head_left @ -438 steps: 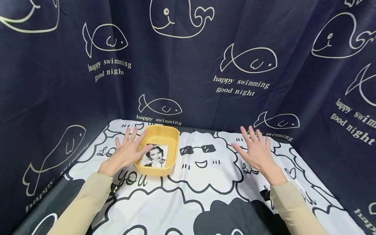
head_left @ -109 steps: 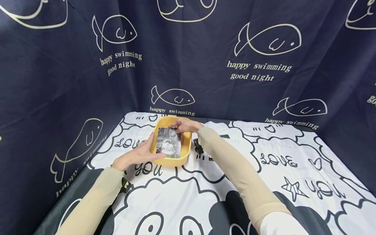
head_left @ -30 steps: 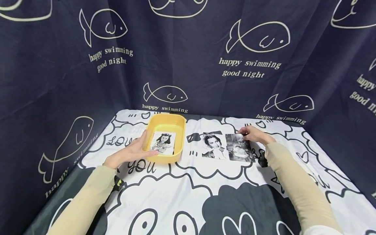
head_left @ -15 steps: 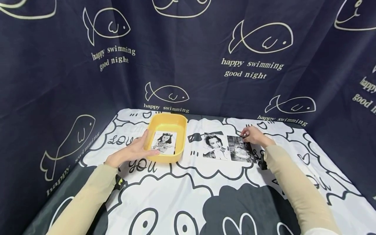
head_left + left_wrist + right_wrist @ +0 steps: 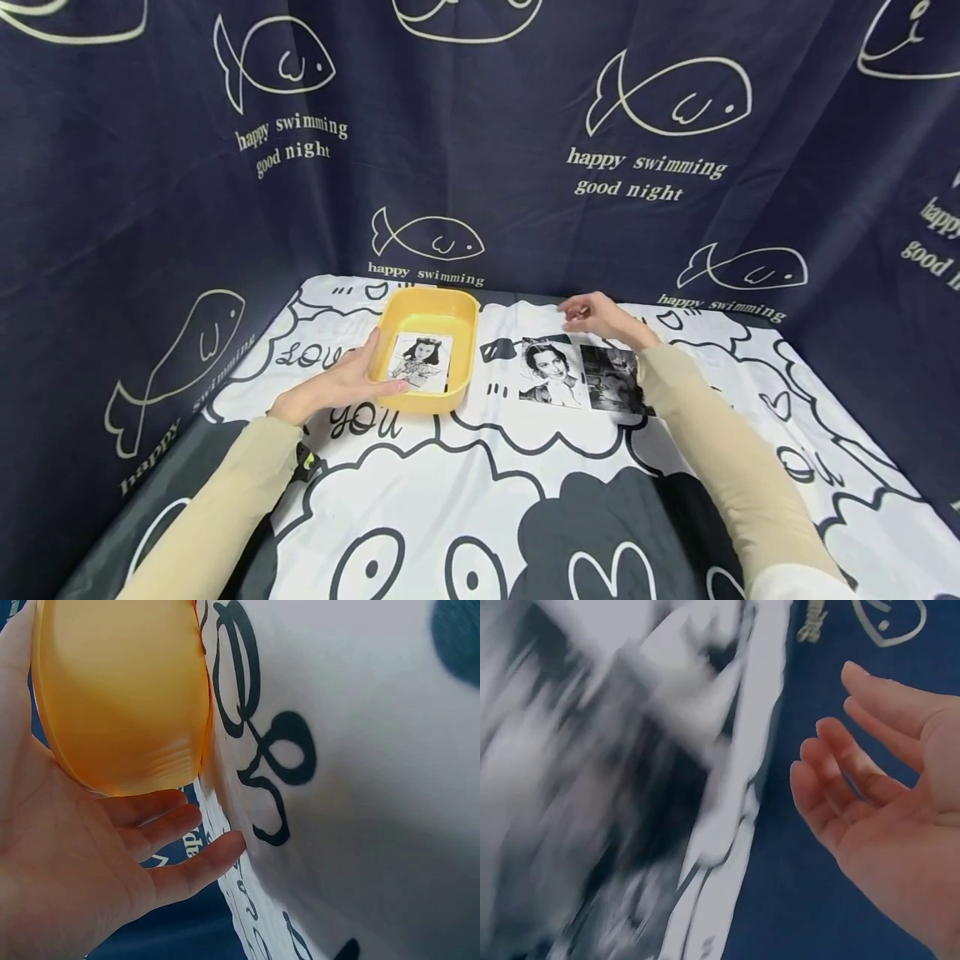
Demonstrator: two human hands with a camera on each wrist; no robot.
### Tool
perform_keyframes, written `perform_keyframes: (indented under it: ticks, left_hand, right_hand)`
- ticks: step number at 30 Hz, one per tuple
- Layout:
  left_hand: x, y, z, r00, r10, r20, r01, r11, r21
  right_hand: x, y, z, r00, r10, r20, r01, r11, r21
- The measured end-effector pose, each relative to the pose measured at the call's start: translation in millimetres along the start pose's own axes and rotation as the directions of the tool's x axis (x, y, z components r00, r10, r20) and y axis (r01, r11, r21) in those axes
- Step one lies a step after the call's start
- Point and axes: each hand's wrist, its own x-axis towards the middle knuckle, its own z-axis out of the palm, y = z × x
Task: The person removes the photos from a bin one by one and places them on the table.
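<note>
Yellow tray [image 5: 429, 310] in left hand's [image 5: 341, 385] grip beside printed "YOU" [image 5: 362, 422]; right hand [image 5: 600, 317] loose, empty.

1. The dark blue curtain [image 5: 487, 125] around my bench carries "happy swimming good night" under its fish drawings, readable at upper left and upper middle.
2. Lower on it, only "happy swimming" shows.
3. The bench cloth [image 5: 525, 467] reads "YOU" by my left hand [image 5: 330, 390].
4. "LOVE" stands left of the yellow tray [image 5: 429, 312], partly covered.
</note>
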Motion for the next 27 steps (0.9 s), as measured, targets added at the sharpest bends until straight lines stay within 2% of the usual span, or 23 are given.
perform_keyframes:
  ticks: [8, 11, 18, 23, 27]
  left_hand:
    - [0.4, -1.1, 0.8, 1.000, 0.019, -0.010, -0.019, 1.000, -0.013]
    - [0.2, -0.2, 1.2, 1.000, 0.010, -0.005, -0.010, 1.000, -0.010]
    - [-0.2, 0.8, 0.3, 1.000, 0.020, -0.010, -0.020, 1.000, -0.021]
    - [0.1, 0.4, 0.8, 0.999, 0.036, -0.016, -0.036, 0.999, -0.026]
    - [1.6, -0.4, 2.4, 0.999, 0.037, -0.017, -0.038, 0.999, -0.035]
  right_hand:
    - [47, -56, 19, 0.997, -0.051, 0.062, 0.036, 0.977, 0.210]
    - [61, -74, 29, 0.993, -0.074, 0.091, 0.049, 0.966, 0.252]
    - [89, -109, 54, 0.977, -0.164, 0.137, 0.121, 0.952, 0.280]
    - [102, -127, 72, 0.965, -0.179, 0.192, 0.138, 0.968, 0.208]
    - [109, -137, 84, 0.950, -0.177, 0.258, 0.129, 0.973, 0.193]
